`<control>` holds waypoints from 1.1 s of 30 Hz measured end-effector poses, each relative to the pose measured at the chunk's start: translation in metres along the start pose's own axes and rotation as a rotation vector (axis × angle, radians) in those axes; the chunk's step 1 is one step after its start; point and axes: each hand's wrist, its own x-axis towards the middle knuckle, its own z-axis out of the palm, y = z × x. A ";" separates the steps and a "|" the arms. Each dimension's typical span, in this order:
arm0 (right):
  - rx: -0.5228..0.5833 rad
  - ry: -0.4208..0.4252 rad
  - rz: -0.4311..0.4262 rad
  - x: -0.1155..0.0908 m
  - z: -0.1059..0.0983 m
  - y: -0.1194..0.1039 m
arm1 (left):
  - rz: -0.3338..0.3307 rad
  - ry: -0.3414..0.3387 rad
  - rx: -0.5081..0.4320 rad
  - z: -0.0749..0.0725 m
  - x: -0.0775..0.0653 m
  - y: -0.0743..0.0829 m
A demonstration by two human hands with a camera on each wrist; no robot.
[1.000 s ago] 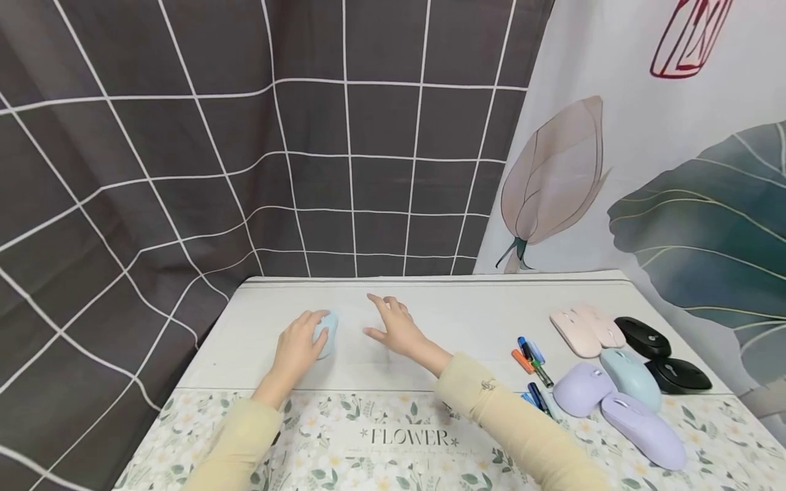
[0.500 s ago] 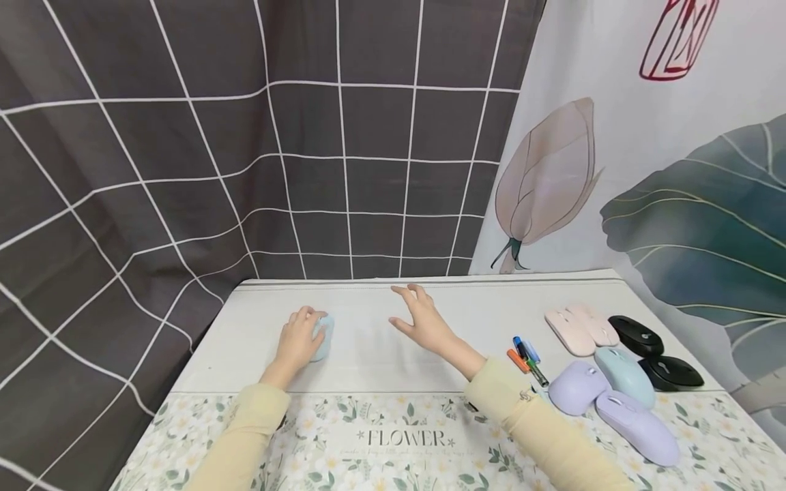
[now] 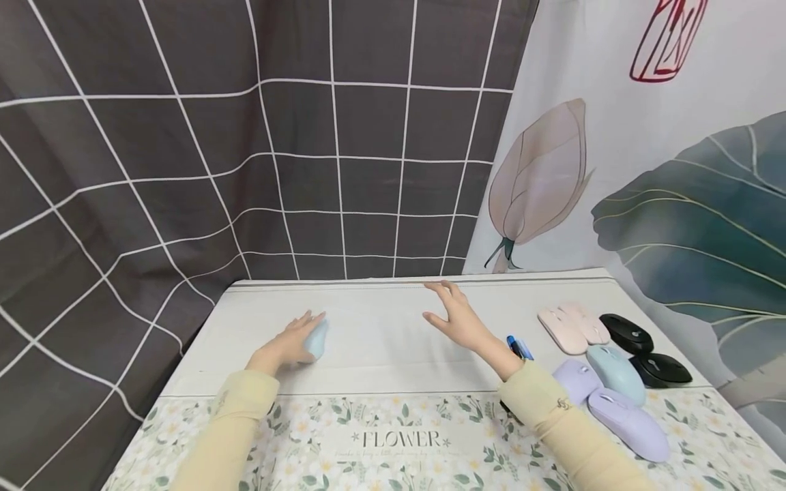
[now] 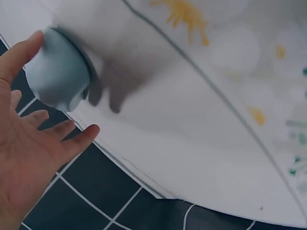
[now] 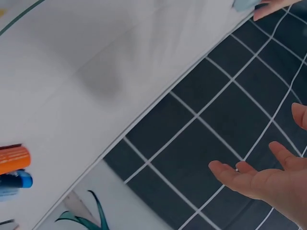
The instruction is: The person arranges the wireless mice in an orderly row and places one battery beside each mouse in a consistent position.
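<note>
On the white part of the desk mat, left of centre, is a light blue computer mouse. My left hand is just left of it with fingers spread and straight. In the left wrist view, the thumb overlaps the edge of the mouse, and the other fingers of the left hand extend apart from it. My right hand hovers over the mat farther right, fingers loosely extended and holding nothing. The right wrist view shows that right hand with its palm bare.
At the right are two pink mice, two black mice, another light blue mouse and two purple mice. Several pens lie nearby, partly behind the right forearm. A dark grid curtain hangs behind the mat.
My left hand has loosened from around the light blue mouse, its fingers spreading and drawing slightly left. My right hand has moved right, away from the mouse, toward the pens.
</note>
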 end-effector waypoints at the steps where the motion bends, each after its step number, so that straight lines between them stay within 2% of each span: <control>1: -0.005 0.000 0.001 -0.001 -0.001 0.001 | -0.013 -0.012 0.007 -0.002 -0.001 0.001; 7: -0.049 0.010 0.007 -0.012 -0.010 0.009 | -0.059 -0.039 0.024 -0.008 -0.002 0.009; 11: -0.058 0.003 0.011 -0.020 -0.019 0.012 | -0.061 -0.033 0.065 -0.010 -0.003 0.012; 16: -0.069 0.013 0.028 -0.026 -0.025 0.019 | -0.041 -0.027 0.072 -0.007 -0.002 0.010; 21: -0.060 0.042 0.030 -0.021 -0.029 0.024 | -0.006 -0.027 0.088 -0.001 0.001 0.007; 26: -0.057 0.043 0.024 -0.016 -0.033 0.022 | -0.001 -0.015 0.080 -0.002 0.003 0.007; 33: -0.079 0.011 0.037 -0.020 -0.045 0.034 | -0.062 -0.088 -0.007 -0.010 0.004 0.007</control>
